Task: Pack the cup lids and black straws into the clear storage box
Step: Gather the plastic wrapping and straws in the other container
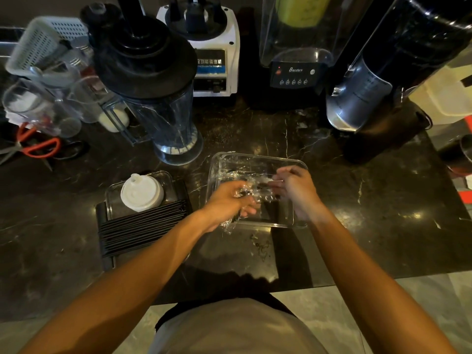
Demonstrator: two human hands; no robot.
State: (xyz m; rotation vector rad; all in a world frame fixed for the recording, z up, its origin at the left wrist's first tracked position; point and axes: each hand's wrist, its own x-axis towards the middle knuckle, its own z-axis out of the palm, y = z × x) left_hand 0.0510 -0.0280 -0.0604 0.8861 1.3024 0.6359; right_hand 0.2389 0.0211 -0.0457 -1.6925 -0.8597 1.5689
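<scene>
Counter (370, 200): dark polished stone with pale veins, glossy, catching reflections.

Storage box (288, 164): clear rigid plastic, square with rounded corners, sitting open on the counter at centre. Both hands are reaching into it.

Wrapped straws (245, 194): black straws in crinkly clear film, lying inside the box under the hands; a tail of the film (228, 226) is trailing over the near rim.

Left hand (227, 203): palm down, fingers curling around the film-wrapped bundle and gripping it; forearm is stretching in from the lower left.

Right hand (296, 190): knuckles up over the box, fingers bending loosely toward the left and touching the film at the bundle's right end; whether it is actually pinching anything cannot be told.

Cup lids (141, 194): a stack of white round plastic lids with a raised sip spout, sitting in a second clear tray (112, 195) to the left of the box.

Loose black straws (143, 226): many thin straight ones, lying side by side across the near edge of that tray and a black tray (102, 213) beneath.

Blender jug (163, 118): clear tapered plastic with a black lid, standing behind the lids.

Scissors (38, 146): red-handled, lying at far left.

Blender bases (293, 72): standing along the back.
</scene>
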